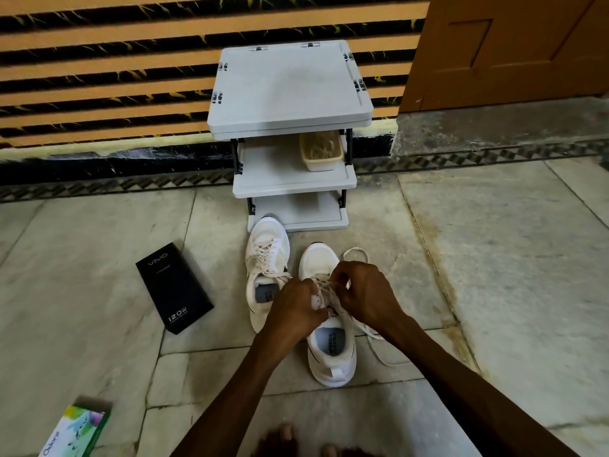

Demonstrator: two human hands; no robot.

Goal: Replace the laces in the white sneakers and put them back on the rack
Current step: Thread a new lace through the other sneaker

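Two white sneakers stand side by side on the stone floor in front of a small grey rack (293,179). The left sneaker (265,258) is laced and stands untouched. Over the lace area of the right sneaker (331,351), my left hand (293,311) grips the upper's left edge. My right hand (362,291) pinches the white lace (374,338) at the eyelets. That lace trails onto the floor on the shoe's right, with a loop (356,253) past the toe. Both hands hide the eyelets.
A beige basket (321,150) sits on the rack's middle shelf. A black phone box (174,286) lies on the floor to the left, and a green-and-white carton (77,430) is at the bottom left. An orange door (507,51) stands at the back right. My toes (286,435) show at the bottom edge.
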